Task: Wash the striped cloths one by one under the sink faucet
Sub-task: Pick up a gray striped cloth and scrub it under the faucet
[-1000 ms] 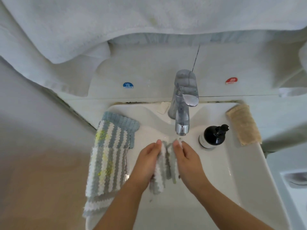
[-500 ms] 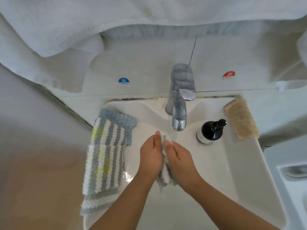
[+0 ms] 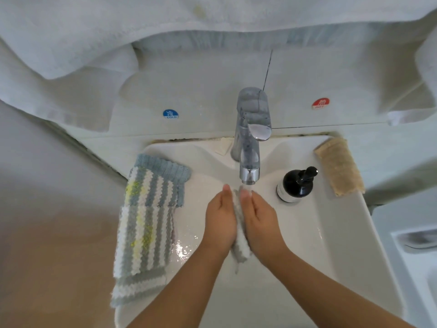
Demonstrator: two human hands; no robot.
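- Palms: I sandwich striped cloth [image 3: 240, 242] between left hand [image 3: 221, 221] and right hand [image 3: 260, 223], fingers straight, under faucet [image 3: 249, 159] to rub it.
- Other striped cloths [image 3: 146, 223] wait on sink [image 3: 331, 233] rim.

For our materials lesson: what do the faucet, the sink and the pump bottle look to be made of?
Faucet: polished metal, probably chrome plated; it mirrors its surroundings.
Sink: glossy white glazed ceramic, likely; smooth, with bright highlights.
Pump bottle: dark and shiny, glass or plastic; the look leaves it open.
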